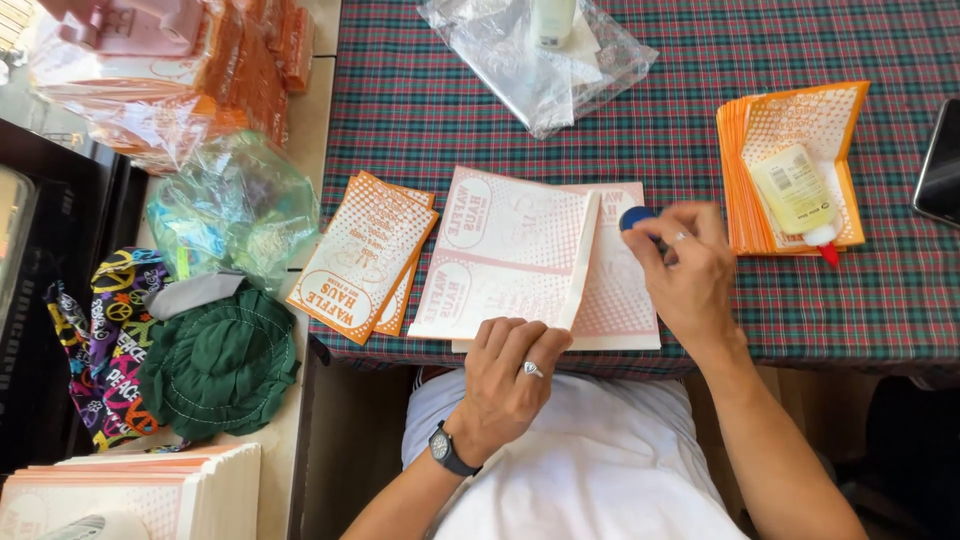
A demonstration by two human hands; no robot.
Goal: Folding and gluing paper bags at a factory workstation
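A flat white paper bag [505, 255] with pale red print lies on the plaid tablecloth [640, 110], its side flap folded up. My left hand [510, 375], with a ring and a wristwatch, presses on the bag's near edge by the flap. My right hand [685, 270] holds a blue-capped glue stick [634, 217] against the inside of the flap. A small stack of orange printed bags [365, 255] lies just left of the white one.
A thick stack of orange bags [775, 215] with a glue bottle [795, 190] on top sits at the right, next to a dark phone [942, 165]. A clear plastic bag [535, 60] lies at the far edge. Green cloth [220, 360], plastic bags and more paper stacks crowd the left side.
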